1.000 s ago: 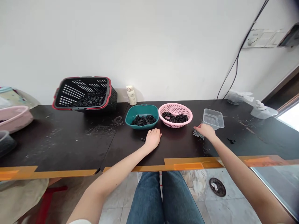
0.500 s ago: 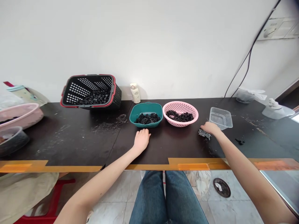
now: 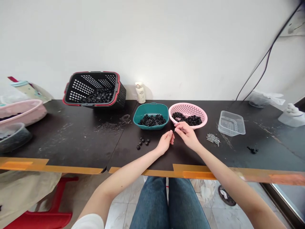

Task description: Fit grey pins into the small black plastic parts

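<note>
The right hand (image 3: 187,135) pinches something too small to make out, its fingers (image 3: 177,126) closed, just before the pink plastic colander (image 3: 201,116). The left hand (image 3: 165,143) hangs beside it, fingers (image 3: 171,136) slightly open, near small black plastic pieces (image 3: 143,142) on the worktop (image 3: 78,149).

White wall (image 3: 152,41), blk tabletop (image 3: 71,136), tiled flr (image 3: 116,216) below.

A black tabletop (image 3: 59,143) holds a teal tub (image 3: 151,126), pink colander (image 3: 188,106), clear plastic tray (image 3: 231,126) and scattered screws (image 3: 213,139).

left hand (image 3: 165,143), right hand (image 3: 187,135) close together over black tabletop (image 3: 133,133), teal bowl (image 3: 151,126), pink strainer (image 3: 188,106) just beyond
</note>
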{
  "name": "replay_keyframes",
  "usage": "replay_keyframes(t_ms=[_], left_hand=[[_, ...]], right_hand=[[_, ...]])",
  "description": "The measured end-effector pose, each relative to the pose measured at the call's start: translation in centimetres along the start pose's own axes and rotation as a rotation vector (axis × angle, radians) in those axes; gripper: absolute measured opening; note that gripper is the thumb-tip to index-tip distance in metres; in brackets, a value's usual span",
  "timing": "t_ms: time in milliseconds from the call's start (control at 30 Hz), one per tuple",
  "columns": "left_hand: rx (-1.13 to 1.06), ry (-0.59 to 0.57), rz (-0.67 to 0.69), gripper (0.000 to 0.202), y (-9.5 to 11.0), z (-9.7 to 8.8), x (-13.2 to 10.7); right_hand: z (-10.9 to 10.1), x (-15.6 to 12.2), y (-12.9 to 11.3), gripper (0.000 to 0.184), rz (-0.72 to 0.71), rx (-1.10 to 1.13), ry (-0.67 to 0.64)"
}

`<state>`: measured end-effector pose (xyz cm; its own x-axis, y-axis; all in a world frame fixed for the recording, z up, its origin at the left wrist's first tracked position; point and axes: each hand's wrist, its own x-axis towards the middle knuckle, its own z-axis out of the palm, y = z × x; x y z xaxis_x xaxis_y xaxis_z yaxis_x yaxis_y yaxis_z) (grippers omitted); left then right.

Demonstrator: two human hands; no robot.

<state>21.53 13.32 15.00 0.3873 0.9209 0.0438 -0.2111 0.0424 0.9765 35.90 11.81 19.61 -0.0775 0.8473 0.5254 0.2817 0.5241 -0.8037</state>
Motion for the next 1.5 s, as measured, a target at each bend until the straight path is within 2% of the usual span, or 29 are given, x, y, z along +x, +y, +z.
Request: replay_keyframes(t_ms=[67, 133, 233, 367, 567, 733, 867, 1133, 1367, 1500], left_hand=[[-0.150, 0.009, -0.017, 0.050, 0.0, -0.6, 0.1], [-0.325, -0.033, -0.062, 0.046, 0.3, -1.1, 0.0], [-0.517, -0.105, -0.135, 0.033, 0.9, -1.4, -0.1], [-0.630, -0.174, -0.276, 0.016, 1.4, -1.7, 0.2], [-0.627, -0.181, -0.358, 0.019, 1.1, -1.8, 0.2], [-0.637, -0.196, -0.363, 0.027, 1.0, -1.7, 0.1], [-0.643, -0.220, -0.354, 0.030, 1.1, -2.0, 0.1], [-0.647, -0.206, -0.371, 0.029, 0.8, -2.0, 0.0], [-0.641, -0.190, -0.390, 0.028, 1.0, -1.9, 0.1], [-0.644, -0.193, -0.389, 0.027, 0.9, -1.9, 0.1]], right_hand=[[1.3, -0.4, 0.9, 0.015, -0.007, 0.053, 0.036], [1.9, -1.0, 1.5, 0.011, 0.042, 0.135, 0.066], [1.8, -1.7, 2.1, 0.008, 0.101, 0.207, 0.079], [1.5, -1.7, 2.3, 0.008, 0.133, 0.173, 0.155], [1.7, -1.7, 2.1, 0.009, 0.153, 0.181, 0.119], [1.8, -1.8, 1.8, 0.009, 0.197, 0.236, 0.121], [1.5, -1.7, 1.5, 0.009, 0.144, 0.165, 0.143], [1.5, -1.8, 1.1, 0.011, 0.124, 0.145, 0.076], [1.1, -1.8, 0.7, 0.009, -0.013, -0.102, 0.085], [1.1, -1.8, 0.7, 0.006, -0.060, -0.144, 0.062]])
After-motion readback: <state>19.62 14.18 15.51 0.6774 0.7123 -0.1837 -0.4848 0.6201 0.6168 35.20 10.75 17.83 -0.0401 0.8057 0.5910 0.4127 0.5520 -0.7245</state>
